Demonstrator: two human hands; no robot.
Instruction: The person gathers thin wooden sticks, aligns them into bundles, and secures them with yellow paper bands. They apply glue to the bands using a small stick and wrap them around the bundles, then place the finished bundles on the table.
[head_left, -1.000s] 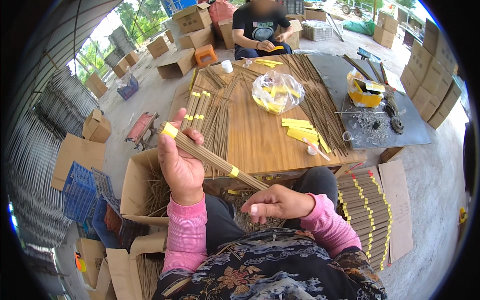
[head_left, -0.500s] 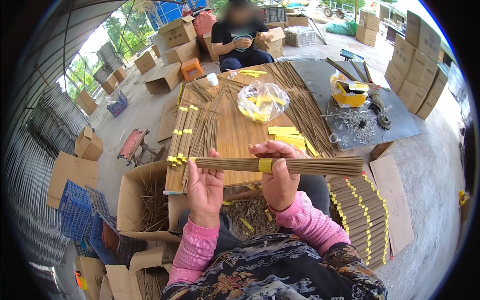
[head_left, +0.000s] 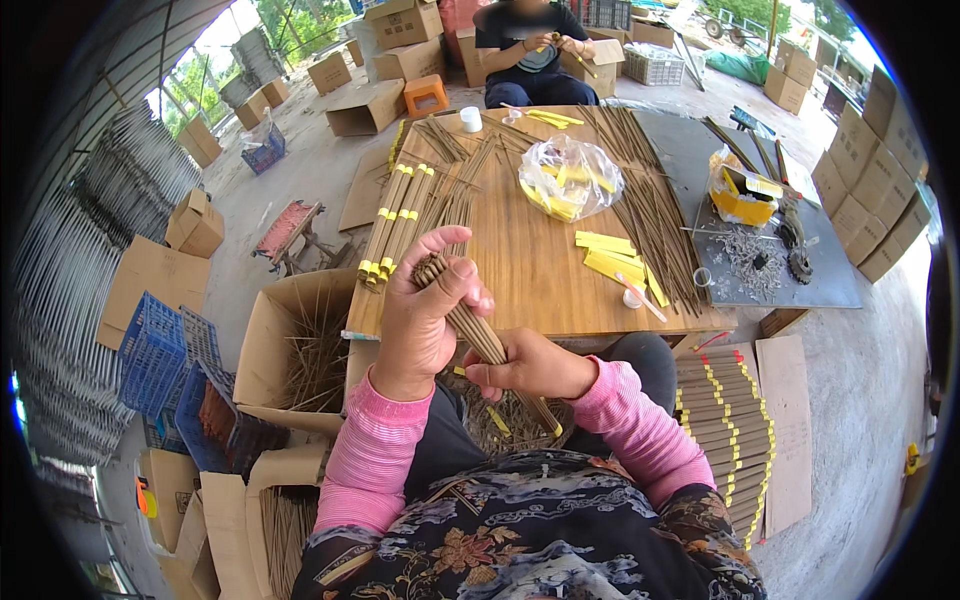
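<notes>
A bundle of brown incense sticks (head_left: 474,332) slants between my hands, its upper end toward the left and its lower end down toward my lap. My left hand (head_left: 412,328) is closed around the upper part, near the evened stick ends. Lower down, my right hand (head_left: 542,366) wraps the bundle and hides its middle, where a yellow band sat earlier. On the wooden table (head_left: 490,285) beyond, finished bundles (head_left: 397,222) with yellow bands lie at the left. Yellow paper strips (head_left: 608,260) lie right of centre, close to a small white cup (head_left: 633,298).
Loose sticks (head_left: 640,185) and a clear bag of yellow strips (head_left: 568,180) lie on the table. A carton of sticks (head_left: 290,400) stands at left; banded bundles (head_left: 722,435) are stacked at lower right. Across the table a person (head_left: 530,50) handles sticks.
The bundle has swung from level across both open palms to a steep slant. Both hands have closed around it, and the view has shifted.
</notes>
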